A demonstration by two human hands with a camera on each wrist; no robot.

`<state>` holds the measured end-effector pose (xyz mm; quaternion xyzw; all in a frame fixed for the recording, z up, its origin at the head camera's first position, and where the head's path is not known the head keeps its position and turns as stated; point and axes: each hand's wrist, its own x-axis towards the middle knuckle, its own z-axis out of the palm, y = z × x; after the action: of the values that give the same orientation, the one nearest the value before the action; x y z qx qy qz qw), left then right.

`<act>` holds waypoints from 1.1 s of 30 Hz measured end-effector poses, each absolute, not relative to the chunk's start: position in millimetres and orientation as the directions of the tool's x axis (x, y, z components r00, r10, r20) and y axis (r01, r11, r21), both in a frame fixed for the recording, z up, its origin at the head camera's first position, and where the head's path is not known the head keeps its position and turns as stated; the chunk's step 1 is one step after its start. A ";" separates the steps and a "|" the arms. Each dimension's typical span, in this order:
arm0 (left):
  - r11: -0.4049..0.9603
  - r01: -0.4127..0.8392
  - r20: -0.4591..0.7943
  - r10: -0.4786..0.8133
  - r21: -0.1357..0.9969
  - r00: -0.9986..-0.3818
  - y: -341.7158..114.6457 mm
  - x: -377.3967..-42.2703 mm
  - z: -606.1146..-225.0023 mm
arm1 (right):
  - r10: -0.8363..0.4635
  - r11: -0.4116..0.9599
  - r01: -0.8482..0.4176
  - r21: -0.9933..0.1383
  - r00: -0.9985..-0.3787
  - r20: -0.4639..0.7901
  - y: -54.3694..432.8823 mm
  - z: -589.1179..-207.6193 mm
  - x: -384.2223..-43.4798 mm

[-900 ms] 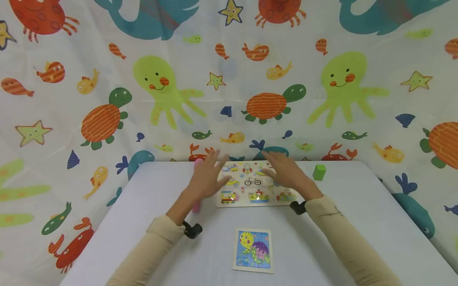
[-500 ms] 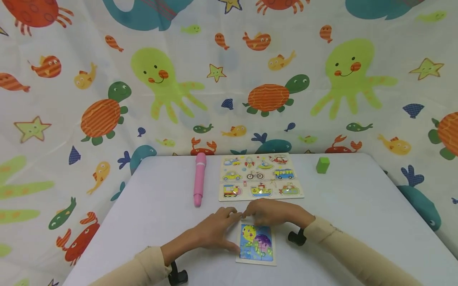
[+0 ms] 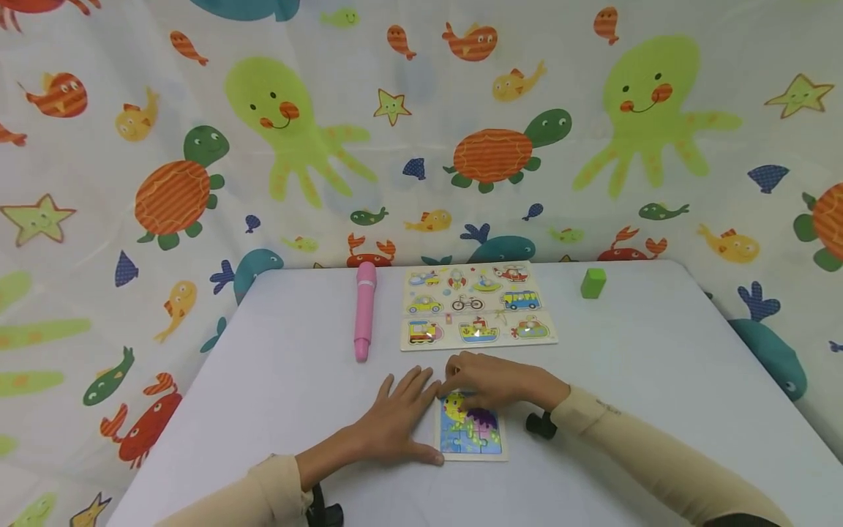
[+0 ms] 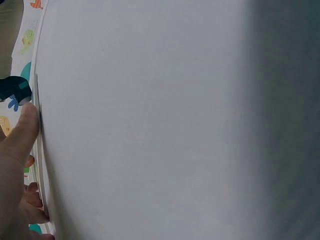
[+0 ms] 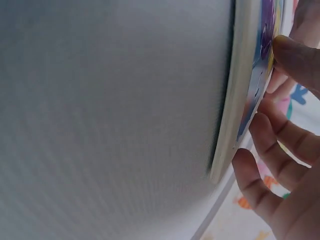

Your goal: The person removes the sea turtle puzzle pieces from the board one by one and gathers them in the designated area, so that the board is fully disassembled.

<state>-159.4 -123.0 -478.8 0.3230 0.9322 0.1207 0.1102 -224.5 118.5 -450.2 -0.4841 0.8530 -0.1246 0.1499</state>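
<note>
A small turtle jigsaw puzzle (image 3: 470,440) in a pale wooden frame lies flat on the white table. Along its left side my left hand (image 3: 391,424) is spread, fingers straight, with the thumb at the lower left corner. My right hand (image 3: 495,380) bends over the upper part and hides the top right of the picture. In the right wrist view, the right thumb (image 5: 292,52) rests on the picture and the bent fingers come down at the far edge of the frame (image 5: 232,110). Only the left hand's thumb (image 4: 24,132) and some fingertips show in the left wrist view, beside the frame's edge.
Behind the puzzle lies a wooden vehicle peg board (image 3: 477,307). A pink marker-shaped stick (image 3: 364,315) is left of it, and a green block (image 3: 593,283) stands to the right. A sea-animal curtain (image 3: 421,146) hangs at the table's (image 3: 263,366) back edge.
Both hands have come down from above the peg board to the turtle puzzle. Since half a second ago, the left fingers have spread and the right thumb has moved onto the picture. The view has tilted down.
</note>
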 end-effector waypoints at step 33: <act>0.745 0.575 -0.104 0.637 0.338 -0.764 -126.7 -156.5 -481.4 | -0.905 0.398 -0.906 -0.146 -0.361 -0.224 90.3 -438.4 -237.4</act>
<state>-156.5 -126.7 -481.4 0.3267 0.9279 0.1447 0.1068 -237.4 90.3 -438.4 -0.5488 0.8250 0.0013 0.1348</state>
